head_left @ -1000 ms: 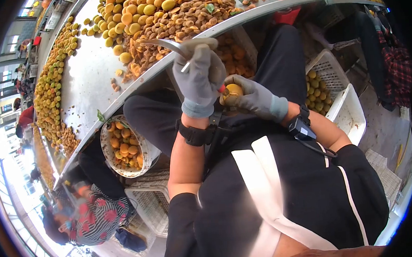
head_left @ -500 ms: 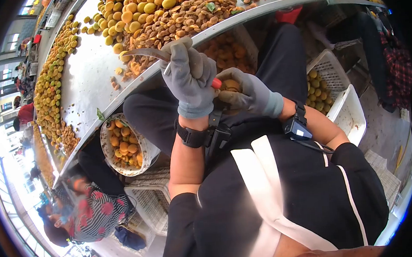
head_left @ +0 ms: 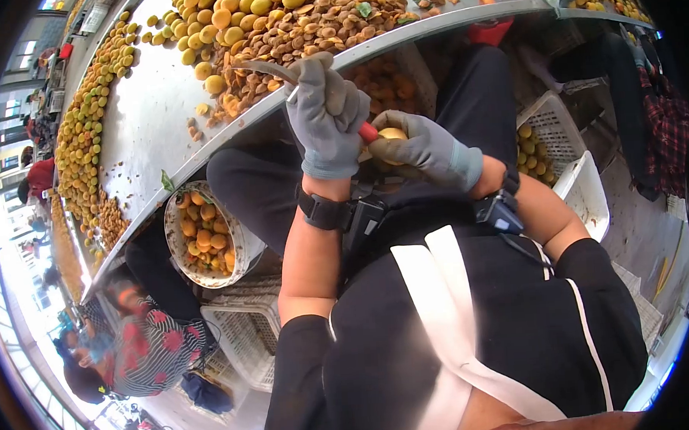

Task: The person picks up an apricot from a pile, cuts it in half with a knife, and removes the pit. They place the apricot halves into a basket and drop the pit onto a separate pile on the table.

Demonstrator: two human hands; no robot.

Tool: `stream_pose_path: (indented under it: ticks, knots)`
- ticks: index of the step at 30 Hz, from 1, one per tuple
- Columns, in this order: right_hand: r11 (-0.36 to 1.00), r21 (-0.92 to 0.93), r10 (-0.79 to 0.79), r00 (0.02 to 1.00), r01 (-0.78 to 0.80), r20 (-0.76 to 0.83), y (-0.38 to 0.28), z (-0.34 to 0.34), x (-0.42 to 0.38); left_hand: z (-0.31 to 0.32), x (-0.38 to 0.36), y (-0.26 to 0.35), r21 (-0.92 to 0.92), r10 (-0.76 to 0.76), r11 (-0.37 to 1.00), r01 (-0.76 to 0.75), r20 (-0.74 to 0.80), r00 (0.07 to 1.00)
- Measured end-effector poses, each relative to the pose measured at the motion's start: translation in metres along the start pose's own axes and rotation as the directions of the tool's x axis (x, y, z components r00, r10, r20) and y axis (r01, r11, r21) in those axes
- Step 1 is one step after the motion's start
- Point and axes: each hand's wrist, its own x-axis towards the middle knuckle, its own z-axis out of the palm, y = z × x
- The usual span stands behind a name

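Silvery metal makes up the counter, and along its left edge I see a band of green and yellow fruits. Below that edge, at lower left, sits a co-worker in a striped top with red flowers. Next comes a white bucket of orange fruits, just outside the counter's near edge. Whole yellow fruits and a heap of brown pieces lie inboard of that edge. The curved knife has its blade by the edge, its red end pointing right; the left hand, in a grey glove, is clenched around it. Just beside that red end, off the counter and above the lap, is the round yellow fruit, grasped by the gloved right hand. Farther right stand a slotted crate with green-yellow fruits and a person in red-and-black check.
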Motion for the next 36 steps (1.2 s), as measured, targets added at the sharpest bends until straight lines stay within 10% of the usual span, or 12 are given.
stream_pose_path:
  ticks: [1, 5, 8, 10, 22, 29, 31, 36]
  knots:
    - [0.969, 0.114, 0.211, 0.973, -0.221, 0.097, -0.005, -0.002, -0.003, 0.003, -0.002, 0.001, -0.002, -0.004, 1.000, 0.004, -0.001, 1.000]
    - [0.916, 0.279, 0.234, 0.949, -0.288, 0.209, -0.012, 0.003, -0.009, 0.028, -0.017, 0.010, 0.115, 0.000, 0.993, -0.017, 0.147, 0.989]
    - [0.997, -0.061, 0.069, 0.966, -0.056, 0.248, -0.008, 0.005, -0.006, 0.040, -0.025, 0.018, 0.154, -0.036, 0.988, 0.005, 0.193, 0.980]
    - [0.774, -0.486, -0.304, 0.912, 0.405, 0.276, -0.003, 0.005, -0.006, 0.042, -0.028, 0.017, 0.314, -0.011, 0.949, -0.043, 0.170, 0.985]
    - [0.637, -0.536, -0.604, 0.791, 0.555, 0.101, 0.022, 0.001, -0.002, 0.043, -0.022, 0.008, 0.290, 0.108, 0.946, -0.146, 0.146, 0.983]
    - [0.728, -0.479, -0.549, 0.836, 0.491, 0.023, 0.029, -0.002, 0.004, 0.031, -0.006, 0.002, 0.118, 0.049, 0.992, -0.054, 0.045, 0.998]
    - [0.968, -0.034, -0.251, 0.967, 0.250, -0.044, 0.019, 0.005, 0.002, 0.022, -0.003, 0.004, -0.034, 0.029, 0.999, -0.027, 0.076, 0.997]
    - [0.995, 0.099, -0.014, 0.991, 0.000, 0.136, -0.015, 0.005, -0.016, 0.020, -0.013, 0.014, -0.070, 0.034, 0.997, -0.024, 0.145, 0.989]
